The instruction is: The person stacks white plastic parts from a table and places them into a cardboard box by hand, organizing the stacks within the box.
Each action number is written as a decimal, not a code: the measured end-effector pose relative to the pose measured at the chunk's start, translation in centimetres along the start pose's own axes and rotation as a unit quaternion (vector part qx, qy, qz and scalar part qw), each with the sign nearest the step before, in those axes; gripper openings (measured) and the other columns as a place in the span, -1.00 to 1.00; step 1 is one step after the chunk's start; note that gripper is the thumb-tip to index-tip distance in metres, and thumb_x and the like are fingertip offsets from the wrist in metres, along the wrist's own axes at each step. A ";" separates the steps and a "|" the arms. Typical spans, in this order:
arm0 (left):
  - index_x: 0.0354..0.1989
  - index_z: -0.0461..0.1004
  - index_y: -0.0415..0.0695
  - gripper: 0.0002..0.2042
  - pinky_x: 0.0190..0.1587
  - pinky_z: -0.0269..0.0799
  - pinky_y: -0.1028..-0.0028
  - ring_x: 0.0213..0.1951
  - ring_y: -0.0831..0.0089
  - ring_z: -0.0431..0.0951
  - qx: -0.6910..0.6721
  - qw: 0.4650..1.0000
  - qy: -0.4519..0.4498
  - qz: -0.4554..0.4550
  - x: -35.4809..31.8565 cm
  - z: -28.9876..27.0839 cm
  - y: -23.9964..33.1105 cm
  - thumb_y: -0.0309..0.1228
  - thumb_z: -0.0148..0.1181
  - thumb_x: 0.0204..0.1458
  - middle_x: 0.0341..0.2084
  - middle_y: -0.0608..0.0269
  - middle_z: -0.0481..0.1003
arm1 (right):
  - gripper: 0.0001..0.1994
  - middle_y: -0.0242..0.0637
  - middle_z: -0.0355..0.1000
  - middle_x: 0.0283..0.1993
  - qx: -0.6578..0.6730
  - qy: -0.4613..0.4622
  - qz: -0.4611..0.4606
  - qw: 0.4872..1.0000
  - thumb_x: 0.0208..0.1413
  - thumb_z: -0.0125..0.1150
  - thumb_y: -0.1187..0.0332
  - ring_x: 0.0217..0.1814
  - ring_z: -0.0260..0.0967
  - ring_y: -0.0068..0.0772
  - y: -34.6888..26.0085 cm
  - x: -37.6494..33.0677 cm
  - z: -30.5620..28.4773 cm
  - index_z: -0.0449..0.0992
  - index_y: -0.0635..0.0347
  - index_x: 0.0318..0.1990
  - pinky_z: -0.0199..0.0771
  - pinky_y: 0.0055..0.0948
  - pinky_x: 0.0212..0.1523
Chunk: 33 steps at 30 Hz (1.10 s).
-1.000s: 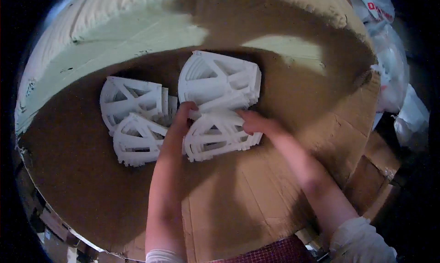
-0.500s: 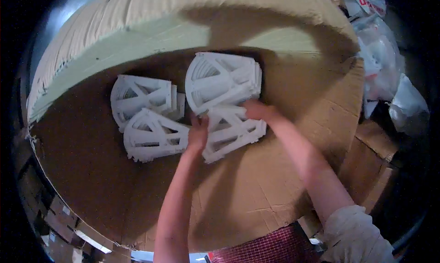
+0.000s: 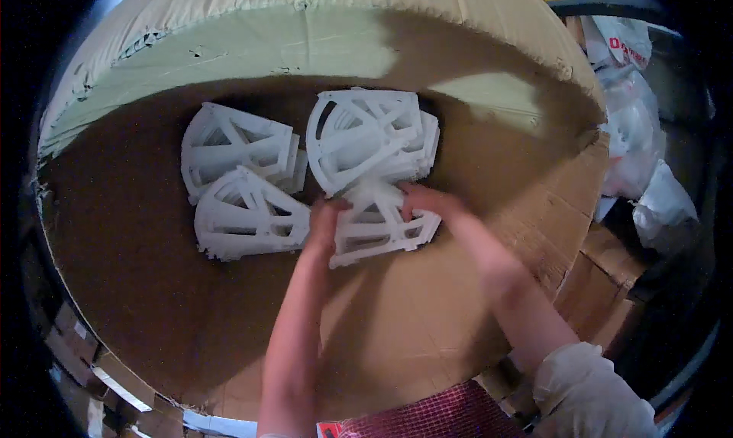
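Inside a large cardboard box lie several stacks of white fan-shaped plastic frames with cut-out openings. My left hand (image 3: 326, 223) grips the left side of the near right stack of frames (image 3: 370, 243), its fingers partly hidden. On the upper right side of that stack my right hand (image 3: 429, 201) is closed, thumb and fingers bent over the edge. Just beyond it is a taller stack (image 3: 355, 144). Left of my left hand lies the near left stack (image 3: 244, 217), overlapping the front of the far left stack (image 3: 233, 148).
The cardboard box (image 3: 427, 316) has a high, pale curved far wall (image 3: 252, 53). White plastic bags (image 3: 630, 125) hang or lie outside on the right, above brown cartons (image 3: 603, 270). More cartons (image 3: 72, 339) stand outside at lower left. Red mesh fabric (image 3: 435, 415) shows at the near edge.
The view has shifted slightly. My right hand has moved a little inward over the edge of the near right stack, while my left hand stays at its left side.
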<state>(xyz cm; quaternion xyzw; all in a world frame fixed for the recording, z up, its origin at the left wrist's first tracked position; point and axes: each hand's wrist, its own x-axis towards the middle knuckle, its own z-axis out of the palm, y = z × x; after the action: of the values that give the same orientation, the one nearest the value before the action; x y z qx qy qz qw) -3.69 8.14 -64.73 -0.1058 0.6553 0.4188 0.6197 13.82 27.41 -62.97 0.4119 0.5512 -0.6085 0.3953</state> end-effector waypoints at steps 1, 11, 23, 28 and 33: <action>0.11 0.27 -0.27 -0.41 0.05 0.31 0.16 -0.02 -0.08 0.46 0.018 0.999 0.026 0.045 0.7 0.7 0.7 -0.32 0.20 -0.14 -0.09 -0.17 0.46 | -0.14 -0.11 0.37 0.02 0.010 0.021 -0.021 1.000 -0.56 0.24 0.43 0.09 0.30 -0.14 0.4 -0.9 0.0 0.27 0.21 0.18 0.34 -0.37 0.05; 0.22 0.23 -0.06 -0.33 -0.03 0.35 0.06 -0.19 -0.17 0.47 0.485 0.822 0.175 0.243 6.4 3.3 10.0 -0.58 0.11 -0.23 -0.25 -0.26 0.47 | -0.38 -0.01 0.47 -0.12 0.038 0.159 -0.070 0.984 -0.43 0.19 0.44 -0.04 0.42 -0.08 2.1 -1.3 1.2 0.43 0.24 0.01 0.42 -0.26 -0.05; 0.13 0.31 -0.25 -0.41 0.13 0.27 0.19 0.06 -0.14 0.35 0.241 0.899 0.152 0.333 10.0 2.1 8.4 -0.27 0.24 -0.11 0.01 -0.21 0.39 | -0.29 -0.08 0.50 -0.09 -0.026 0.148 -0.077 0.986 -0.46 0.26 0.44 -0.06 0.47 -0.16 3.7 1.4 1.0 0.40 0.21 0.09 0.45 -0.28 -0.06; 0.06 0.32 -0.37 -0.26 0.14 0.27 0.24 0.07 -0.01 0.40 0.299 0.941 0.144 0.066 6.8 6.3 6.3 0.01 0.31 -0.16 0.09 -0.14 0.37 | -0.28 -0.11 0.50 -0.15 0.035 0.093 -0.045 0.994 -0.46 0.27 0.42 -0.11 0.46 -0.23 5.3 0.0 -1.4 0.38 0.21 0.09 0.45 -0.32 -0.12; 0.05 0.39 -0.17 -0.33 -0.01 0.35 0.31 -0.10 0.18 0.46 0.113 0.980 -0.089 -0.134 7.0 2.5 5.1 0.02 0.31 -0.21 -0.04 0.06 0.44 | -0.16 -0.08 0.45 -0.03 0.131 0.035 -0.028 0.990 -0.49 0.25 0.38 0.02 0.41 -0.22 5.2 0.2 -1.0 0.29 0.26 0.19 0.41 -0.39 -0.01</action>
<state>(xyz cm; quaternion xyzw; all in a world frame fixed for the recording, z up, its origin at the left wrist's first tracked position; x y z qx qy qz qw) -6.74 15.71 -68.57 -0.0840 0.6207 0.2628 0.7339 18.68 27.95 -65.05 0.4658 0.4913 -0.6717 0.3008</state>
